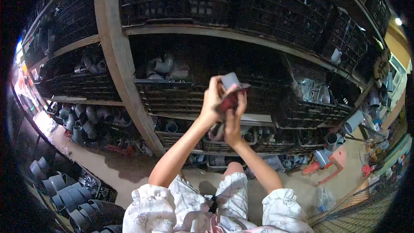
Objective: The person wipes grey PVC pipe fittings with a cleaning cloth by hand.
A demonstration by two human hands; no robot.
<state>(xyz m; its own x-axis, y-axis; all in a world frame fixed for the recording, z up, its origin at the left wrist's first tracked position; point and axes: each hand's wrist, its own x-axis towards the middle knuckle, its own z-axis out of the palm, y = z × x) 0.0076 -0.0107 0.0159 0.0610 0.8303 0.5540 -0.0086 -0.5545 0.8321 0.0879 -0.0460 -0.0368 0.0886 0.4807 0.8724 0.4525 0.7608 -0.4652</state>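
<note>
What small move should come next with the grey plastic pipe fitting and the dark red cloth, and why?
Probably turn the grey plastic pipe fitting a little in the left hand: the right hand holds the dark red cloth against its lower part only, and its top is uncovered.

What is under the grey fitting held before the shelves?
A red cloth in the right hand; the left hand holds the grey fitting, whose lower end the cloth and fingers cover.

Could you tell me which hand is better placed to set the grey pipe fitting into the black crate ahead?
Probably the left: the left hand pinches the grey plastic pipe fitting, raised before the black mesh crate. The right hand sits lower, holding the dark red cloth.
</note>
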